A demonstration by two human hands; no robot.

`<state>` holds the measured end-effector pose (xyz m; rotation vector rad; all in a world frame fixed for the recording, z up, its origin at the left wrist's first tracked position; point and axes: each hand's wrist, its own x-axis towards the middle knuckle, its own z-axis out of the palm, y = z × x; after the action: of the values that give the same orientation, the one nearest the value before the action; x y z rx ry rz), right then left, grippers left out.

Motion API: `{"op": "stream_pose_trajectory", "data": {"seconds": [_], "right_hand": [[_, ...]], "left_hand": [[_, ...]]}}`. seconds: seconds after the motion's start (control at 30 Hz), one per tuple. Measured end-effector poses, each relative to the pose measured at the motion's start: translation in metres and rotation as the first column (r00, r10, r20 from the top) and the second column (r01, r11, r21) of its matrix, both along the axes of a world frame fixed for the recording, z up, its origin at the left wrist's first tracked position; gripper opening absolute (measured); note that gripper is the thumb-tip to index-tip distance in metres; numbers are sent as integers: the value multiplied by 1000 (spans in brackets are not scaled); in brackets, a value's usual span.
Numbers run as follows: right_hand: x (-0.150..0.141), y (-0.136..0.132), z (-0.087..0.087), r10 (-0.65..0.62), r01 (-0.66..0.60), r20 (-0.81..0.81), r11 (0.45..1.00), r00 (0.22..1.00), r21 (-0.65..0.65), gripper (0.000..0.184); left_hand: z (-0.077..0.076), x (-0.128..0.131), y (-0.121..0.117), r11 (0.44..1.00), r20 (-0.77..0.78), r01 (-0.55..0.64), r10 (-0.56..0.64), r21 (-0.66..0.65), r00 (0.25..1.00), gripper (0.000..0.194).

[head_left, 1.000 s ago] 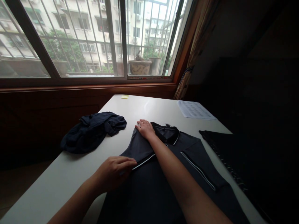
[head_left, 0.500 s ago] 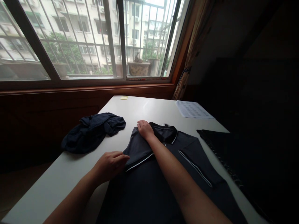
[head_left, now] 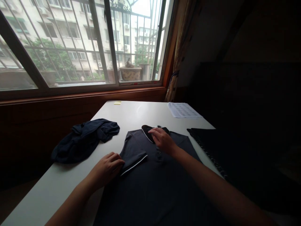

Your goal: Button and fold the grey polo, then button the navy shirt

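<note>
A dark grey polo shirt (head_left: 164, 182) lies front up, with a black collar (head_left: 148, 133) trimmed in white. Its left-side sleeve (head_left: 135, 161) is folded inward over the body, white stripe showing. At that sleeve's outer edge is my left hand (head_left: 110, 164), its curled fingers closed on the fabric; the thumb is hidden. Over the collar and the top of the buttoned placket (head_left: 159, 152) reaches my right hand (head_left: 162, 140), fingers loosely extended and no cloth visibly gripped. My right forearm covers part of the shirt's right side, sleeve included.
The white table (head_left: 134, 113) carries a crumpled navy garment (head_left: 87, 141) on the left. Printed sheets (head_left: 184, 110) lie at the far right, a yellow sticky note (head_left: 117, 102) at the far left. Dark fabric (head_left: 211, 147) hangs along the right edge. A barred window (head_left: 77, 44) stands behind.
My right hand has moved from the shirt's left shoulder rightward onto the collar. My left hand stays by the folded sleeve. The whole view has shifted slightly.
</note>
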<state>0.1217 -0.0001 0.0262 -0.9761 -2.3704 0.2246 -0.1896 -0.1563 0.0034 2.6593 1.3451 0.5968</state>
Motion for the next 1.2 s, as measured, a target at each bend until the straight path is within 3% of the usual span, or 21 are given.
{"op": "stream_pose_trajectory", "data": {"seconds": [0.1, 0.2, 0.33, 0.47, 0.7, 0.97, 1.07, 1.2], "right_hand": [[68, -17, -9, -112, 113, 99, 994, 989, -5, 41], [127, -36, -33, -243, 250, 192, 968, 951, -14, 45], [170, -62, -68, -359, 365, 277, 930, 891, 32, 51], [169, -75, -79, -389, 416, 341, 909, 856, -7, 59], [150, -75, -61, -362, 428, 393, 899, 845, -90, 63], [139, -81, -61, -283, 354, 369, 925, 885, -140, 64], [137, -81, -62, -268, 333, 337, 931, 903, -150, 63], [139, -82, -61, -259, 290, 248, 952, 933, -96, 56]], "left_hand": [[-2, 0, -1, 1000, -40, 5, -4, 16, 999, 23], [-3, 1, -2, 1000, -72, 2, -1, 19, 997, 19], [-4, 3, -3, 1000, -97, 6, -6, 4, 995, 15], [-4, 2, -3, 999, -146, -24, 19, -32, 989, 15], [-4, -7, -14, 990, -302, -123, 99, -65, 948, 13], [6, -13, -33, 964, -390, -211, 134, -160, 911, 21], [13, -4, -18, 976, -336, -181, 129, -125, 933, 21], [10, 20, 29, 993, -196, -40, 18, -109, 981, 32]]}}
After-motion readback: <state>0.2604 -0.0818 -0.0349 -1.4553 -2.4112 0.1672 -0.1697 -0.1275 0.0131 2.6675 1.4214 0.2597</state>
